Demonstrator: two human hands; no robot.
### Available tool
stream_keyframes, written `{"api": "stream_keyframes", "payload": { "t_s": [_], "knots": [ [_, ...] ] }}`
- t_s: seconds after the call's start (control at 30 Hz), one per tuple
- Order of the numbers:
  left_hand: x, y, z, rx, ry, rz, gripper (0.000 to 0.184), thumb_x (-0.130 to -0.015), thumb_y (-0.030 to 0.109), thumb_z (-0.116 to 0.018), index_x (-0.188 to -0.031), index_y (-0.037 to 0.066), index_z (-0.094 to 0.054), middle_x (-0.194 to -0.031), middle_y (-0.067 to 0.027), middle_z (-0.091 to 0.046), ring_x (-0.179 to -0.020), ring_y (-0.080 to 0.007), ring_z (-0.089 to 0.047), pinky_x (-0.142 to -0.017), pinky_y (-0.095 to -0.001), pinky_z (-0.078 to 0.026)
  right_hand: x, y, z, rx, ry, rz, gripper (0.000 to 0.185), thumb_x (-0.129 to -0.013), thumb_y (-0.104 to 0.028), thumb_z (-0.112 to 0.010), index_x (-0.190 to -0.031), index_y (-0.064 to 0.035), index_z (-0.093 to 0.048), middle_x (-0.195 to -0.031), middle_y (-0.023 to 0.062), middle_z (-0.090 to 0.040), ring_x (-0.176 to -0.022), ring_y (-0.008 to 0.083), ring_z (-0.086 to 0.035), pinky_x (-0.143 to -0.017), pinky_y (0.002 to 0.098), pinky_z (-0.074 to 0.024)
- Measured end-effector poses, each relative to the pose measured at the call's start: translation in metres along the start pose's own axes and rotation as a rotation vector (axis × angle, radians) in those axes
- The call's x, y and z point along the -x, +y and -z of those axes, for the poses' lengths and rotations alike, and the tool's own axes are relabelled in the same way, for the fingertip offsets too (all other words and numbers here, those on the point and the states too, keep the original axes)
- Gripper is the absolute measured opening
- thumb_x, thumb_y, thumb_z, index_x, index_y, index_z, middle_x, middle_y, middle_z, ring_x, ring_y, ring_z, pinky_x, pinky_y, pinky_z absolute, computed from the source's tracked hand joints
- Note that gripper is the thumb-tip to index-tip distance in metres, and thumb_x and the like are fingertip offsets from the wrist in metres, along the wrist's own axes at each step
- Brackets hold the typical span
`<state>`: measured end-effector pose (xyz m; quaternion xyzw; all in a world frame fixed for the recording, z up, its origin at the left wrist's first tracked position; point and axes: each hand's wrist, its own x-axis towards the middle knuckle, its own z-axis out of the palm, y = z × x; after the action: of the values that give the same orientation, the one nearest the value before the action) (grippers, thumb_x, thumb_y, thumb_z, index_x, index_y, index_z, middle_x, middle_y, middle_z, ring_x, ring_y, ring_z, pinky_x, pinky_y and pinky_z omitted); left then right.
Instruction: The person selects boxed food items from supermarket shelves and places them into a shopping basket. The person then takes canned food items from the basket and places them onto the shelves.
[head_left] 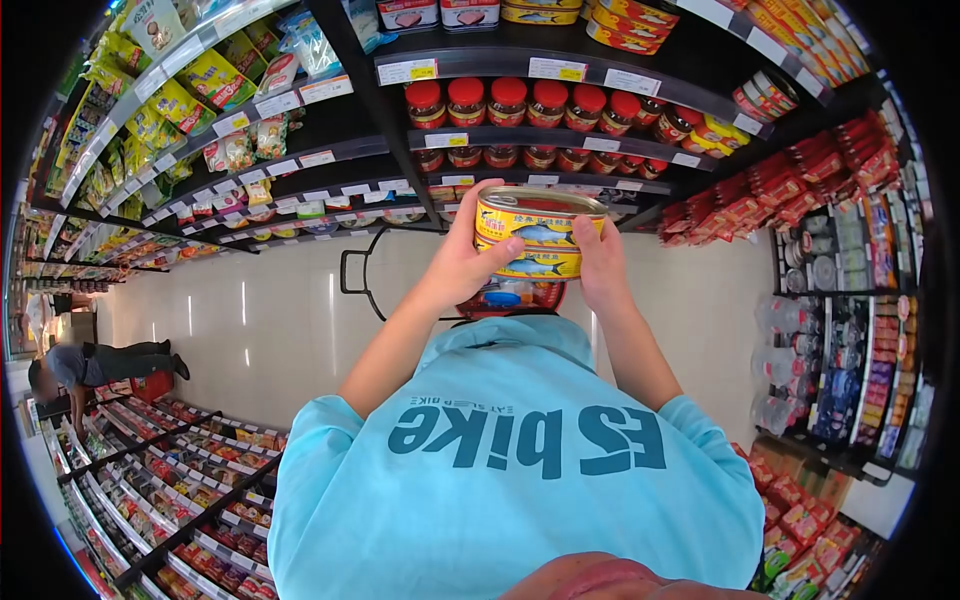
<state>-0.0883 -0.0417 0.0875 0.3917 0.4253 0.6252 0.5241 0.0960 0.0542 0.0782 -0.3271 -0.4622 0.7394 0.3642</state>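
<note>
Two oval yellow fish cans (535, 230), stacked one on the other, are held up in front of my chest. Each label carries a blue fish, and the upper can has a ring-pull lid. My left hand (462, 258) grips the stack from its left side, with the thumb across the front. On the opposite end, my right hand (602, 262) is closed round the cans, its thumb near the upper rim. Below them, partly hidden by the cans and my shirt, is a red basket (548, 297) with items inside.
Shelves ahead hold red-lidded jars (508, 97) and more cans (630, 25). Bagged goods (190, 100) line the left shelves. Red packets (790, 180) hang at the right. A black metal frame (354, 272) stands beside the basket. Another person (110, 365) bends at shelves far left.
</note>
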Motion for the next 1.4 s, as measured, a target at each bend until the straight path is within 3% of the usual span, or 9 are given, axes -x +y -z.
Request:
{"api": "stream_keyframes", "payload": {
  "t_s": [0.4, 0.47, 0.53, 0.67, 0.73, 1.07, 1.2, 1.27, 1.4],
  "knots": [
    [-0.056, -0.015, -0.025, -0.119, -0.041, 0.147, 0.084, -0.088, 0.021, -0.079, -0.153, 0.003, -0.029, -0.139, -0.0107, -0.054, -0.125, -0.0187, -0.052, -0.107, -0.0354, -0.043, -0.030, -0.012, 0.077, 0.044, -0.134, 0.044, 0.057, -0.098, -0.038, -0.065, -0.138, -0.0033, -0.043, -0.131, 0.0092, -0.057, -0.119, 0.0157, -0.053, -0.104, 0.0328, -0.0425],
    [-0.059, -0.023, -0.028, -0.168, -0.024, 0.210, 0.084, -0.087, 0.022, -0.080, -0.152, 0.002, -0.030, -0.138, -0.0107, -0.054, -0.125, -0.0191, -0.052, -0.107, -0.0357, -0.043, -0.036, -0.008, 0.092, 0.068, -0.172, -0.011, 0.063, -0.095, -0.033, -0.071, -0.141, -0.0030, -0.039, -0.133, 0.0108, -0.055, -0.120, 0.0178, -0.053, -0.104, 0.0342, -0.0432],
    [-0.061, -0.030, -0.033, -0.094, 0.027, 0.278, 0.093, -0.080, 0.036, -0.085, -0.152, 0.005, -0.034, -0.136, -0.0100, -0.056, -0.127, -0.0209, -0.050, -0.110, -0.0369, -0.039, -0.039, -0.011, 0.106, 0.121, -0.230, -0.072, 0.066, -0.092, -0.030, -0.074, -0.141, -0.0027, -0.039, -0.133, 0.0115, -0.055, -0.121, 0.0189, -0.053, -0.105, 0.0349, -0.0437],
    [-0.062, -0.051, -0.035, -0.068, 0.071, 0.304, 0.095, -0.079, 0.036, -0.086, -0.152, 0.004, -0.034, -0.136, -0.0100, -0.056, -0.125, -0.0208, -0.051, -0.109, -0.0371, -0.039, -0.052, -0.003, 0.133, 0.172, -0.408, -0.142, 0.076, -0.084, -0.021, -0.081, -0.142, -0.0019, -0.037, -0.134, 0.0128, -0.055, -0.124, 0.0211, -0.053, -0.105, 0.0362, -0.0449],
    [-0.063, -0.063, -0.034, -0.119, 0.072, 0.309, 0.090, -0.083, 0.029, -0.084, -0.152, 0.005, -0.033, -0.137, -0.0108, -0.055, -0.123, -0.0213, -0.054, -0.106, -0.0369, -0.044, -0.060, -0.003, 0.141, 0.131, -0.446, -0.173, 0.074, -0.086, -0.019, -0.080, -0.143, -0.0018, -0.036, -0.134, 0.0127, -0.054, -0.125, 0.0212, -0.053, -0.107, 0.0362, -0.0441],
    [-0.074, -0.077, -0.044, -0.149, 0.152, 0.291, 0.088, -0.083, 0.022, -0.083, -0.153, 0.007, -0.032, -0.139, -0.0100, -0.054, -0.125, -0.0211, -0.052, -0.106, -0.0374, -0.044, -0.079, -0.017, 0.159, 0.222, -0.496, -0.250, 0.067, -0.087, -0.019, -0.080, -0.138, -0.0020, -0.041, -0.132, 0.0101, -0.057, -0.120, 0.0187, -0.056, -0.103, 0.0344, -0.0469],
    [-0.081, -0.068, -0.045, -0.157, 0.137, 0.375, 0.094, -0.080, 0.030, -0.085, -0.154, 0.007, -0.031, -0.140, -0.0087, -0.053, -0.128, -0.0236, -0.050, -0.109, -0.0396, -0.040, -0.088, -0.021, 0.165, 0.438, -0.512, -0.250, 0.075, -0.081, -0.022, -0.086, -0.139, -0.0020, -0.043, -0.127, 0.0093, -0.062, -0.115, 0.0180, -0.059, -0.100, 0.0336, -0.0485],
    [-0.087, -0.073, -0.039, -0.204, 0.090, 0.268, 0.085, -0.083, 0.016, -0.082, -0.153, 0.008, -0.034, -0.138, -0.0080, -0.055, -0.123, -0.0179, -0.053, -0.103, -0.0360, -0.047, -0.092, -0.025, 0.159, 0.450, -0.509, -0.224, 0.077, -0.079, -0.023, -0.086, -0.140, -0.0015, -0.044, -0.126, 0.0096, -0.062, -0.114, 0.0182, -0.059, -0.100, 0.0339, -0.0484],
    [-0.110, -0.045, -0.030, -0.197, 0.109, 0.212, 0.085, -0.082, 0.011, -0.082, -0.153, 0.007, -0.034, -0.138, -0.0073, -0.055, -0.123, -0.0168, -0.054, -0.104, -0.0345, -0.047, -0.117, -0.045, 0.142, 0.524, -0.501, -0.135, 0.079, -0.078, -0.022, -0.087, -0.140, -0.0001, -0.044, -0.127, 0.0114, -0.062, -0.116, 0.0202, -0.059, -0.102, 0.0354, -0.0473]
  ]
}}
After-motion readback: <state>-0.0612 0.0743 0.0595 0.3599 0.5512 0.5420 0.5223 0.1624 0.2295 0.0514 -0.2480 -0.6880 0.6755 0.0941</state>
